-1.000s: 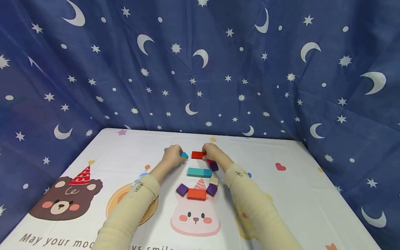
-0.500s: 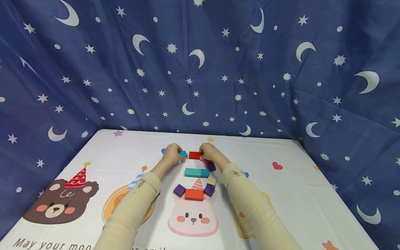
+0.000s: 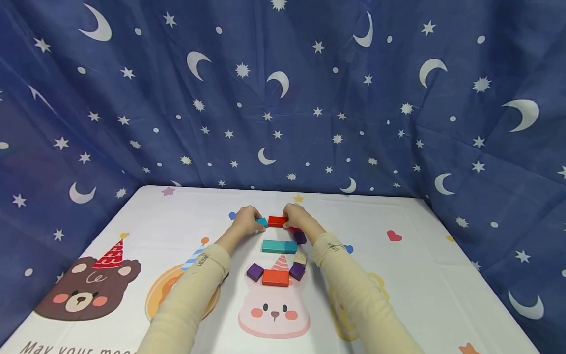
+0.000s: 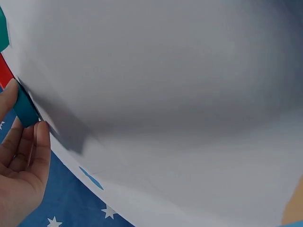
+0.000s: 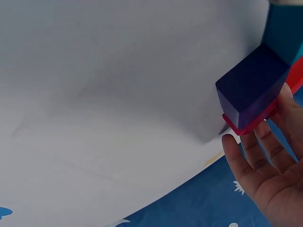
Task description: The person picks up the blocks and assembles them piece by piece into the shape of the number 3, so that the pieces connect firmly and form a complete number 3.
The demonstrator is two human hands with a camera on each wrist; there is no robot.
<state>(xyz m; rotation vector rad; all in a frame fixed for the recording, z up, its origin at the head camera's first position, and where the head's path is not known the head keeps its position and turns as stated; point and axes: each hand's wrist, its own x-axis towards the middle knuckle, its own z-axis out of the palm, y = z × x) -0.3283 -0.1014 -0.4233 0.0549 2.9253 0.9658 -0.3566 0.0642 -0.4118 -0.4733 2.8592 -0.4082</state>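
Observation:
In the head view my left hand (image 3: pixel 246 221) pinches a small blue block (image 3: pixel 263 222) between thumb and fingers, right at the left end of a red block (image 3: pixel 276 221). My right hand (image 3: pixel 300 220) grips that red block's right end, with the thumb on its near side. Just below this hand lie a crimson block (image 5: pixel 236 126) and a dark purple block (image 3: pixel 299 237), set at a slant. The left wrist view shows the pinched piece as a teal block (image 4: pixel 24 105), its end meeting the red one.
Nearer to me lie a teal block (image 3: pixel 273 246) with a darker blue one (image 3: pixel 291 247) at its end, a pale wooden block (image 3: pixel 300 258), a purple block (image 3: pixel 255 272), another purple block (image 3: pixel 297 271) and an orange-red block (image 3: pixel 276 278). A starry blue curtain (image 3: pixel 283 98) stands behind the white tablecloth (image 3: pixel 424 275).
My left hand has brought the blue block rightward against the red block's end, and it looks straighter. The right hand has stayed at the red block. The head view has shifted slightly.

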